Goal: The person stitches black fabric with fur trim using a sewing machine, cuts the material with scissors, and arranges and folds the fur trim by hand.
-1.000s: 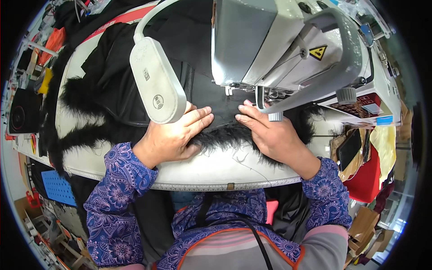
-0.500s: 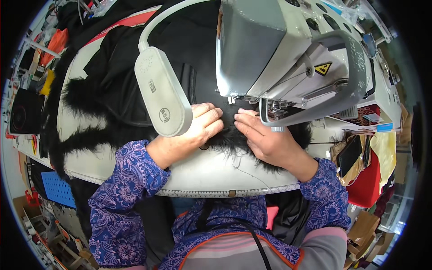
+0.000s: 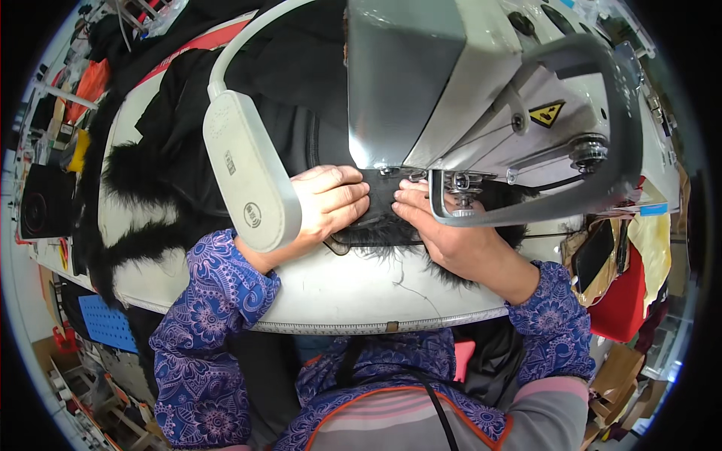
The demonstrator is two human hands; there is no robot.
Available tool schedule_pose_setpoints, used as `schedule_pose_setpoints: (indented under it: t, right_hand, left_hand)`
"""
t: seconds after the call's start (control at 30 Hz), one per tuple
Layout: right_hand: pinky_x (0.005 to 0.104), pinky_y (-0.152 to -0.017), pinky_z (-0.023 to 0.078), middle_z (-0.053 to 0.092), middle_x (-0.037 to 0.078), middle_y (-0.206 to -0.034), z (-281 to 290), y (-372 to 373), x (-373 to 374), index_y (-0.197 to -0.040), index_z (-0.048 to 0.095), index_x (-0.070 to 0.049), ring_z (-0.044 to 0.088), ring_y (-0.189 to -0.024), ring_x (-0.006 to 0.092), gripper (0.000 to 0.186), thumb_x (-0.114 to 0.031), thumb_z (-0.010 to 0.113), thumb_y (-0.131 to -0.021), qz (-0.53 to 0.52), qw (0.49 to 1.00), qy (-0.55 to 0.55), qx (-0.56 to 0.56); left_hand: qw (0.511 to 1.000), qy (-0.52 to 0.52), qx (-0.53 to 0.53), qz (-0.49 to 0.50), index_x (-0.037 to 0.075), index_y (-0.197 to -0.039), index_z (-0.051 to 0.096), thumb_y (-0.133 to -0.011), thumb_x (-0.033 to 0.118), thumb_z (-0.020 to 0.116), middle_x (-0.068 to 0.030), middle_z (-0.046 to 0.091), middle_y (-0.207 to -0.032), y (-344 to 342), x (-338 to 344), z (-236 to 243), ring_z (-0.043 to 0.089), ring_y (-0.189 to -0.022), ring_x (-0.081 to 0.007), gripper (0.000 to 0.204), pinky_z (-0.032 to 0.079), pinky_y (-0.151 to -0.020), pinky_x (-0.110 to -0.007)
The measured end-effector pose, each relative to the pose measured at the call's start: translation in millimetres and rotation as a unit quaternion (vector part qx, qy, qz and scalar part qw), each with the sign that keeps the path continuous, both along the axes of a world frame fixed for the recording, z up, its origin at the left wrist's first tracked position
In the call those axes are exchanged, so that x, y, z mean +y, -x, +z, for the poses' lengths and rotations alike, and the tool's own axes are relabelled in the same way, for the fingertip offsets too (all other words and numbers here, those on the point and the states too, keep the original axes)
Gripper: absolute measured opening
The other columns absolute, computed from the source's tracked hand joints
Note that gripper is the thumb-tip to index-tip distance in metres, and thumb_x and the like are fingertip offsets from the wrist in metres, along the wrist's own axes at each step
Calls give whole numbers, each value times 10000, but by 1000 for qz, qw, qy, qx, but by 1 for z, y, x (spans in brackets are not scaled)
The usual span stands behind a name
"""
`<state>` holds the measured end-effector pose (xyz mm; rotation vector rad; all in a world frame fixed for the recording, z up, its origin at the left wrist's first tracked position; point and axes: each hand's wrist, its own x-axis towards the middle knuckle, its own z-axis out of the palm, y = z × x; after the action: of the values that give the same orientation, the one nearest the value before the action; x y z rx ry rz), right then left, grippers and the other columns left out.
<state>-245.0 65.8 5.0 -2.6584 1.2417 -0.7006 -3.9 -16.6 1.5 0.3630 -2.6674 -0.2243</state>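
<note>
My left hand (image 3: 331,203) lies flat on the black fabric (image 3: 289,135), left of the sewing machine's (image 3: 406,83) needle area, its fingers stretched out and side by side. Across a narrow gap, my right hand (image 3: 447,229) rests with extended fingers on the same piece, its fingertips partly behind the machine's grey guard (image 3: 519,214). Black fur trim (image 3: 387,237) runs along the near edge of the piece, between and under my hands. The machine head hides the needle tip.
A white lamp (image 3: 248,169) on a bent neck hangs over my left wrist. A measuring tape (image 3: 353,328) follows the table's (image 3: 331,289) near edge. Black fur strips (image 3: 143,237) lie to the left. A dark phone (image 3: 594,252) lies at the right, near a red object (image 3: 620,301).
The view has shifted, so the machine head looks larger and the lamp sits lower and further left. Both hands remain on the fabric; more of the piece's near edge shows between them.
</note>
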Motion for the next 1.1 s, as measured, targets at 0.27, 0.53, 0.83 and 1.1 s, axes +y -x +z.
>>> schedule_pose_setpoints:
  t: [0.27,0.53,0.83,1.1]
  right_hand:
    - [332,-861,524,642,87,-1119,1,4,1,-1047,659,-19,600,-1113,226,320,46,606,-738,1,999,-6,47]
    - [332,-836,531,653,86,-1081,-12,10,3,-1049,667,-26,633,-1044,227,322,53,634,-739,-36,997,-5,68]
    - [356,-794,542,669,101,-1043,-17,15,2,-1049,673,-20,658,-959,252,331,62,639,-730,-43,996,-20,71]
    - [298,-680,439,459,35,-711,-17,31,-8,-711,515,-88,503,-704,174,52,-62,548,-741,12,950,86,300]
  left_hand:
    - [999,-6,-7,48,-10,-1064,661,-703,63,658,-123,658,-1123,-17,6,-7,618,-1099,-267,368,503,-952,-381]
    - [996,-63,-20,60,-31,-1122,635,-666,281,790,-179,622,-1179,-15,12,3,580,-1160,-318,573,439,-1023,-449]
    - [996,-62,-8,57,-46,-1115,630,-693,334,791,-184,624,-1159,-12,11,2,580,-1153,-325,590,441,-1016,-449]
    - [997,-35,-36,66,-47,-1125,623,-713,333,773,-192,616,-1163,-3,2,8,565,-1172,-322,580,421,-1044,-437]
